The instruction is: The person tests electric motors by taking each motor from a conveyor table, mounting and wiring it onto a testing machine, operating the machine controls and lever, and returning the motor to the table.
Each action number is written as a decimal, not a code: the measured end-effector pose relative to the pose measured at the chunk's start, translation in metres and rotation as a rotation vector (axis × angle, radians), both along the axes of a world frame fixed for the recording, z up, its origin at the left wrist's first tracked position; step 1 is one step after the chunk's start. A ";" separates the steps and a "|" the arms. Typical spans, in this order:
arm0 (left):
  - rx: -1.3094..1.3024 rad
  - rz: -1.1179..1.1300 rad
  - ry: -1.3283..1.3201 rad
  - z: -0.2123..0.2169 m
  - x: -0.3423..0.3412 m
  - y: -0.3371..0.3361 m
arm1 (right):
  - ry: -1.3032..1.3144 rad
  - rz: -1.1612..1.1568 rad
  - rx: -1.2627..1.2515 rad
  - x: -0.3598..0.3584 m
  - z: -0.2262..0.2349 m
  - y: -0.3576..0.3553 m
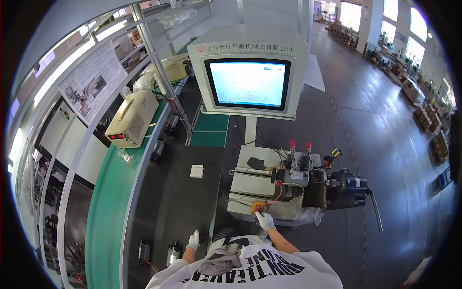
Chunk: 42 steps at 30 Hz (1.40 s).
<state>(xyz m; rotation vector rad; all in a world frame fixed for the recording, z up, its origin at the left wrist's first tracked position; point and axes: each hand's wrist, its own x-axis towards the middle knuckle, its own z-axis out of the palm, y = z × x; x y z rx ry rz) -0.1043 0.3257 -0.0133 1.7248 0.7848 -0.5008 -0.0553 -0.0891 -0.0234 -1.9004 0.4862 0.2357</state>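
My right hand (266, 222), in a white glove, has its fingers closed at the lower edge of a small orange switch box (257, 207) on the front of the machine bed. Red and yellow wires run from the box side toward a grey motor (295, 177) clamped on the machine. Above that motor stand two red-tipped toggle clamps (292, 144). My left hand (193, 240), also gloved, is curled with the thumb up over the right part of the dark bench; what it holds, if anything, is hidden. Near it stands a silver cylindrical motor (173, 254).
A lit monitor (248, 83) rises behind the machine bed (243, 185). A white square pad (197, 171) lies on the dark bench (168, 202). At left, a beige power unit (132, 118) sits by a green conveyor (108, 202). A black motor (349, 187) juts out right.
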 end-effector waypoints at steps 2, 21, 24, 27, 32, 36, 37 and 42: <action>-0.051 0.001 -0.005 -0.015 0.009 0.006 | 0.070 -0.034 0.134 -0.001 0.027 0.005; 0.805 -0.607 -0.628 -0.002 0.298 -0.002 | 0.255 -0.138 0.169 -0.005 0.025 0.005; 0.924 -0.675 -0.811 -0.015 0.323 0.004 | 0.291 -0.120 0.069 -0.005 0.019 0.001; 0.894 -0.789 -0.729 -0.022 0.331 0.012 | 0.272 -0.145 0.063 -0.006 0.023 0.004; 0.959 -0.866 -0.700 -0.028 0.352 0.021 | 0.306 -0.016 -0.073 0.000 0.052 0.008; 0.934 -0.899 -0.454 -0.004 0.379 -0.007 | 0.294 -0.073 0.092 -0.002 0.052 0.006; 0.898 -0.961 -0.614 0.000 0.377 -0.019 | 0.310 -0.028 0.008 0.001 0.046 0.003; 0.186 -1.238 -0.673 0.069 0.287 -0.171 | 0.279 -0.063 0.065 0.000 0.044 -0.006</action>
